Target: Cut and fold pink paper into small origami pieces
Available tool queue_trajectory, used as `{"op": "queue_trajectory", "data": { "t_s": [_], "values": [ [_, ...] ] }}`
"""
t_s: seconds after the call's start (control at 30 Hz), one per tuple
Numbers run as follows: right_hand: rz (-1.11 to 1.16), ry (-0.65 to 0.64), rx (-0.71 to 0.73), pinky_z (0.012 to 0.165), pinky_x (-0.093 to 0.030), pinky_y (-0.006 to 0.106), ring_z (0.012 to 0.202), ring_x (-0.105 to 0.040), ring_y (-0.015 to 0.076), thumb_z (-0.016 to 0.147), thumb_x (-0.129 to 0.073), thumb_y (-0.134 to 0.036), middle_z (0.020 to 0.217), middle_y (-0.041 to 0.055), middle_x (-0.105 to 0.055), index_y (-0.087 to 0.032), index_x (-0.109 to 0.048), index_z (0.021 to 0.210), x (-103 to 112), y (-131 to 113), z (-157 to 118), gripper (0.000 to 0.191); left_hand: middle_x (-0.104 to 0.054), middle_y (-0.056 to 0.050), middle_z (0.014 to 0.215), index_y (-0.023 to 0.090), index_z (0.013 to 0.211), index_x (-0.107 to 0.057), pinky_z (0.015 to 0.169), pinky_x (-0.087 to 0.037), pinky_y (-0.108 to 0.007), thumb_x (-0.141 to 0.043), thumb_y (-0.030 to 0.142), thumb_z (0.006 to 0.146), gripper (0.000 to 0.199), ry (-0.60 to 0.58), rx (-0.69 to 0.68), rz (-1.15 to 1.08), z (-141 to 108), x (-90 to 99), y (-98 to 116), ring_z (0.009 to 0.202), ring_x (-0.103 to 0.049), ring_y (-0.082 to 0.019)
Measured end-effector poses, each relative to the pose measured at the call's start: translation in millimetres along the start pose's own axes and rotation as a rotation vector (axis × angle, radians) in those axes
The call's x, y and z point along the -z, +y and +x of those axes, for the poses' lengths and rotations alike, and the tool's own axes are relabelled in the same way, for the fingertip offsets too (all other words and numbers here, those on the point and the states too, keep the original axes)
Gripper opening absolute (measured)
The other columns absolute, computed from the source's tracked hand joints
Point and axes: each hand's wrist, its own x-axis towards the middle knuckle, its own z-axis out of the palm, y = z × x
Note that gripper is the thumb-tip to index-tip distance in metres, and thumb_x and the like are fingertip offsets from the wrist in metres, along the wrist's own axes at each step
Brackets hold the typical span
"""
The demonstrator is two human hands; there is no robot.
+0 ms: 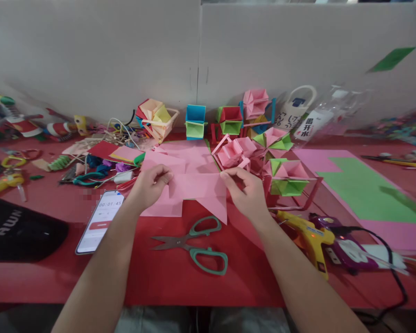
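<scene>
A pink paper strip (197,186) is held level between my two hands. My left hand (151,184) pinches its left end, and my right hand (244,188) pinches its upper right corner. Under and behind the strip lie more pink paper sheets (164,207) on the red table (166,286). One pointed pink piece (217,209) shows below the strip's right half. Scissors with green handles (208,247) lie spread apart just in front of the paper, blades toward the left.
At left are a phone (99,222) and a black container (24,231). A yellow glue gun (310,236) and a purple power strip (353,249) lie right of my right forearm. Folded paper boxes (195,122) line the back; green paper (374,189) lies at right.
</scene>
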Motion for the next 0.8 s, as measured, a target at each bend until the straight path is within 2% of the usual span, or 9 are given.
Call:
{"op": "queue_trajectory", "data": {
  "t_s": [0.13, 0.2, 0.27, 0.33, 0.47, 0.57, 0.8],
  "values": [
    [0.027, 0.048, -0.093, 0.062, -0.044, 0.029, 0.070, -0.058, 0.0169, 0.094, -0.056, -0.037, 0.080, 0.0034, -0.067, -0.020, -0.067, 0.087, -0.6, 1.6, 1.1, 0.021, -0.048, 0.003, 0.064, 0.018, 0.076, -0.053, 0.054, -0.044, -0.022, -0.056, 0.043, 0.091, 0.029, 0.033, 0.116, -0.387, -0.8, -14.2, 7.6, 0.058, -0.049, -0.011],
    [0.049, 0.073, -0.128, 0.062, -0.045, 0.029, 0.071, -0.059, 0.0173, 0.093, -0.058, -0.038, 0.080, 0.0037, -0.068, -0.020, -0.068, 0.087, -1.7, 3.3, 1.9, 0.022, -0.053, 0.002, 0.068, 0.018, 0.081, -0.055, 0.052, -0.048, -0.022, -0.058, 0.047, 0.090, 0.031, 0.003, 0.198, -0.563, -1.6, -21.0, 11.3, 0.059, -0.052, -0.011],
    [0.080, 0.073, -0.157, 0.063, -0.045, 0.029, 0.071, -0.059, 0.0173, 0.092, -0.060, -0.039, 0.080, 0.0036, -0.068, -0.020, -0.068, 0.086, -3.1, 4.6, 2.4, 0.022, -0.055, 0.001, 0.070, 0.017, 0.083, -0.058, 0.052, -0.052, -0.024, -0.063, 0.049, 0.087, 0.032, -0.015, 0.233, -0.650, -2.2, -25.8, 12.4, 0.060, -0.055, -0.012],
    [0.101, 0.046, -0.176, 0.062, -0.045, 0.028, 0.069, -0.058, 0.0167, 0.091, -0.060, -0.039, 0.078, 0.0031, -0.068, -0.019, -0.068, 0.085, -4.5, 4.7, 2.2, 0.022, -0.054, 0.002, 0.067, 0.017, 0.078, -0.059, 0.052, -0.053, -0.025, -0.066, 0.048, 0.084, 0.032, 0.040, 0.230, -0.639, -2.3, -28.4, 10.0, 0.058, -0.055, -0.012],
    [0.118, -0.009, -0.170, 0.059, -0.043, 0.027, 0.065, -0.055, 0.0154, 0.092, -0.059, -0.039, 0.073, 0.0020, -0.065, -0.020, -0.067, 0.082, -5.4, 1.9, 0.9, 0.024, -0.055, 0.001, 0.062, 0.019, 0.068, -0.058, 0.050, -0.048, -0.024, -0.062, 0.046, 0.084, 0.032, 0.186, 0.225, -0.482, -1.1, -29.4, 1.3, 0.060, -0.057, -0.014],
    [0.120, -0.022, -0.149, 0.059, -0.042, 0.027, 0.064, -0.053, 0.0149, 0.092, -0.058, -0.039, 0.071, 0.0015, -0.062, -0.019, -0.065, 0.079, -4.5, 0.9, 0.3, 0.025, -0.058, 0.000, 0.063, 0.019, 0.069, -0.060, 0.051, -0.046, -0.025, -0.061, 0.046, 0.083, 0.031, 0.218, 0.238, -0.445, -0.2, -29.4, -0.8, 0.066, -0.061, -0.017],
    [0.165, -0.052, -0.165, 0.058, -0.042, 0.028, 0.062, -0.052, 0.0145, 0.093, -0.058, -0.040, 0.069, 0.0010, -0.060, -0.019, -0.062, 0.076, -5.1, 3.0, 0.3, 0.027, -0.063, 0.000, 0.070, 0.017, 0.069, -0.062, 0.055, -0.047, -0.024, -0.069, 0.038, 0.077, 0.023, 0.251, 0.304, -0.609, 0.0, -30.6, 1.9, 0.068, -0.061, -0.015]
  ]
}}
